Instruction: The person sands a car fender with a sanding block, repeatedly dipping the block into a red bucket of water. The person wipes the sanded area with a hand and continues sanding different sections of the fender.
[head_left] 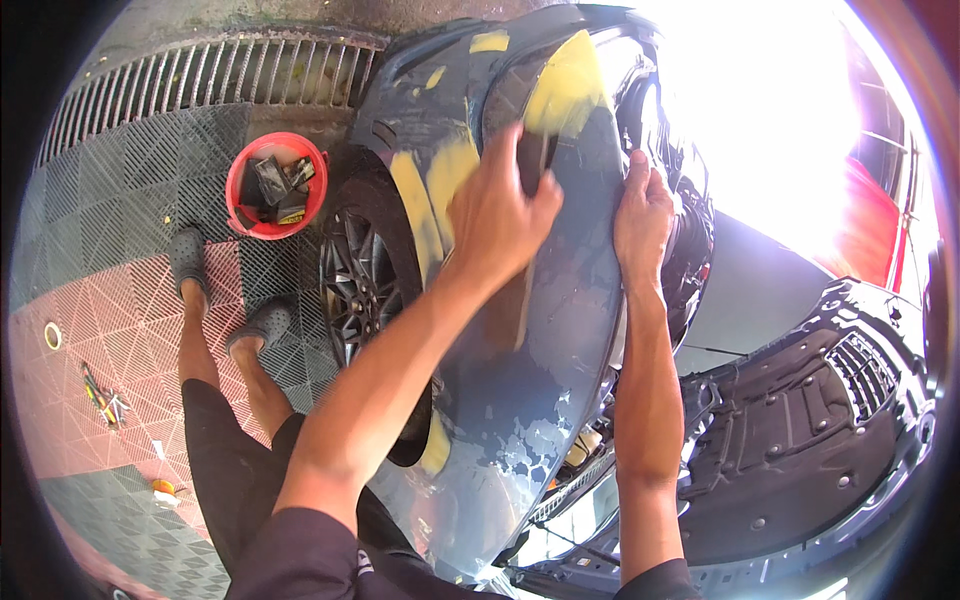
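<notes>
A grey car body panel [585, 250] stretches before me, with scuffed, bare-looking areas and yellow filler patches [572, 85]. Held against it just below the large far patch is a dark flat block [537, 165], its exact kind unclear. My left hand [495, 205], slightly blurred, has its fingers closed round this block. At the panel's right edge, my right hand [645, 220] is closed on the rim, thumb pointing away from me; part of its fingers is hidden. A smaller yellow patch [452, 175] lies beside my left hand, above the wheel arch.
The car's black wheel [365, 285] is left of the panel. Beside it stands a red bucket [322, 190] holding dark pads. A metal drain grate [210, 75] runs behind. The raised hood [790, 430] is at right. Hand tools [103, 400] and a tape roll [52, 335] lie on floor tiles.
</notes>
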